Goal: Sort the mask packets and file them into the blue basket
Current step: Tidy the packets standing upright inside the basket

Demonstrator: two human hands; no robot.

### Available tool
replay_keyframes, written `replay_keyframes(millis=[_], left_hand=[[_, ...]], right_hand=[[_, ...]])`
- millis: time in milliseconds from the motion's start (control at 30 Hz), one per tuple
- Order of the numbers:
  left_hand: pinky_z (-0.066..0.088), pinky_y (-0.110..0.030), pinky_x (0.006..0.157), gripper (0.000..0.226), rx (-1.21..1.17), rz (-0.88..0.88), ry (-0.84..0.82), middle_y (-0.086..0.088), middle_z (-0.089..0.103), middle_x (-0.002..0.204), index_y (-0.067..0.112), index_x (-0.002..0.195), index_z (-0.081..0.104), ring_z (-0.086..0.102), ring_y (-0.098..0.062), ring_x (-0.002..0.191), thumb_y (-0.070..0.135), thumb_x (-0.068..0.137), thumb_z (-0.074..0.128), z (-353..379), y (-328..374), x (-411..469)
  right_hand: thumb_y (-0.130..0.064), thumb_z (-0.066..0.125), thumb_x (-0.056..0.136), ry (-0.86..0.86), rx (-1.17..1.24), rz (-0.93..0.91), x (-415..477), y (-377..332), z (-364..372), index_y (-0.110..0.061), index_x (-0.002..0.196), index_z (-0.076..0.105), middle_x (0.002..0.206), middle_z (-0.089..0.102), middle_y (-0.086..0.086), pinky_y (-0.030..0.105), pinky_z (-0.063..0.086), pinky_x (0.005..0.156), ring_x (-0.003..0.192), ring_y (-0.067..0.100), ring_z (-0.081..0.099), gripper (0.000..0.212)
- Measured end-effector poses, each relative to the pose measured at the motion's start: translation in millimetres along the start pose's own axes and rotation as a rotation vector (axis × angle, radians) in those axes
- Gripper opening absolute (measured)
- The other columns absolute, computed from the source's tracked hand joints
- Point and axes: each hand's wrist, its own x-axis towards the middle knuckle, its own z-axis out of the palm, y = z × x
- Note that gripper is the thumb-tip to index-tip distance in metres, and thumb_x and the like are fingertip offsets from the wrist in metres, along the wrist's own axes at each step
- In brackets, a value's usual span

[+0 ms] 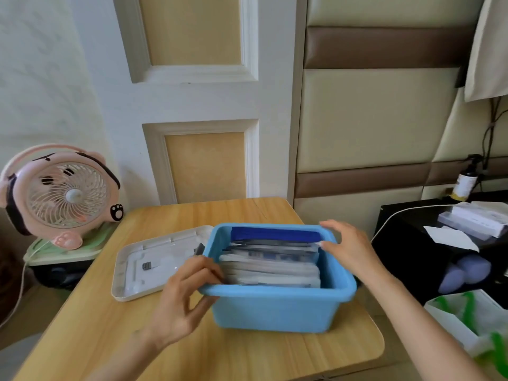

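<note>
The blue basket [275, 309] stands on the wooden table in front of me. Several mask packets [270, 266], white and dark blue, stand filed on edge inside it. My left hand [184, 295] is at the basket's left wall, its fingertips reaching over the rim and touching the left ends of the packets. Over the right rim lies my right hand [347, 248], its fingers fairly straight, the tips touching the right ends of the packets near the back.
A white tray-like lid [143, 268] lies on the table [110, 334] left of the basket. A pink fan [60, 193] stands further left on a stand. To the right are a black cabinet [406, 243] with white boxes, a bottle [466, 184] and a bag with green print [478, 325].
</note>
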Motion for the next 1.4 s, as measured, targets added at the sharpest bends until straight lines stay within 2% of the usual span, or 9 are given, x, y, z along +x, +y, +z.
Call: replay_keyframes(millis=[100,233,433,567,700,867,1167,1333,1400], left_hand=[[0.041,-0.020,0.093,0.031,-0.067,-0.078,0.046,0.006,0.055,0.118,0.016,0.106,0.061,0.051,-0.013,0.114,0.030,0.084,0.045,-8.0,9.7,-15.0],[0.043,-0.012,0.084,0.048,-0.446,-0.634,0.353,0.011,0.055,0.125,0.022,0.126,0.050,0.053,0.002,0.110,0.045,0.084,0.047,-5.3,17.9,6.5],[0.049,-0.039,0.088,0.053,-0.428,-1.107,-0.037,-0.009,0.053,0.127,0.012,0.135,0.041,0.056,-0.025,0.104,0.027,0.088,0.060,-1.6,-19.7,53.2],[0.047,-0.029,0.071,0.044,-0.446,-0.995,0.117,0.002,0.056,0.114,0.024,0.131,0.042,0.057,-0.011,0.089,0.015,0.090,0.055,4.2,-9.5,47.0],[0.047,-0.031,0.077,0.039,-0.206,-0.858,0.186,0.003,0.059,0.107,0.028,0.130,0.047,0.055,-0.009,0.084,0.015,0.093,0.050,4.0,-1.4,39.1],[0.042,-0.029,0.077,0.037,-0.249,-0.856,0.255,0.003,0.058,0.107,0.026,0.129,0.048,0.052,-0.001,0.080,0.014,0.094,0.049,6.4,3.2,37.5],[0.039,-0.041,0.103,0.046,0.036,-0.865,-0.021,-0.006,0.037,0.146,0.022,0.142,0.030,0.045,-0.026,0.125,0.030,0.098,0.039,6.4,-2.3,45.3],[-0.001,-0.047,0.119,0.059,0.474,-0.112,0.135,-0.002,-0.003,0.158,0.013,0.149,0.016,-0.005,-0.021,0.146,0.040,0.097,0.021,12.6,43.5,60.2],[-0.006,-0.043,0.119,0.062,0.471,-0.041,-0.046,-0.002,-0.011,0.156,0.011,0.150,0.006,-0.008,-0.021,0.146,0.043,0.098,0.020,25.1,56.4,59.1]], right_hand=[[0.002,0.055,0.085,0.150,0.071,-0.139,-18.7,-30.3,3.6,-0.012,0.113,0.066,0.113,0.067,0.002,0.019,0.042,0.092,0.104,0.018,0.062,0.033],[-0.042,0.051,0.092,-0.055,0.019,0.122,-40.2,-61.6,8.3,-0.011,0.132,0.043,0.132,0.052,0.005,0.028,0.040,0.086,0.119,0.020,0.050,0.051],[-0.050,0.055,0.087,-0.143,0.341,0.318,-52.5,-73.9,5.0,-0.013,0.146,0.015,0.126,0.043,-0.004,0.026,0.033,0.091,0.113,0.011,0.041,0.081],[-0.053,0.057,0.084,-0.227,0.531,0.412,-34.8,-70.7,15.6,-0.024,0.149,-0.003,0.156,0.015,-0.002,0.034,0.025,0.109,0.139,0.021,0.026,0.093],[-0.068,0.073,0.059,-0.391,0.752,0.416,-16.8,-62.3,22.1,-0.029,0.147,0.018,0.153,0.026,-0.003,0.039,0.031,0.111,0.134,0.018,0.037,0.111],[-0.063,0.055,0.081,-0.353,0.751,0.526,-9.6,-54.2,27.7,-0.024,0.123,0.050,0.114,0.060,-0.005,0.033,0.045,0.088,0.097,0.013,0.058,0.058],[-0.059,0.064,0.076,-0.455,0.842,0.587,-2.4,-71.3,35.2,-0.019,0.117,0.061,0.121,0.063,0.006,0.042,0.045,0.100,0.110,0.024,0.060,0.057],[-0.062,0.041,0.088,-0.316,0.473,0.478,-0.1,-54.4,18.4,-0.018,0.133,0.045,0.123,0.052,0.001,0.044,0.036,0.108,0.120,0.021,0.047,0.062],[-0.062,0.037,0.090,-0.305,0.427,0.442,0.2,-46.2,21.2,-0.021,0.139,0.040,0.140,0.045,0.002,0.044,0.032,0.110,0.129,0.022,0.040,0.064]])
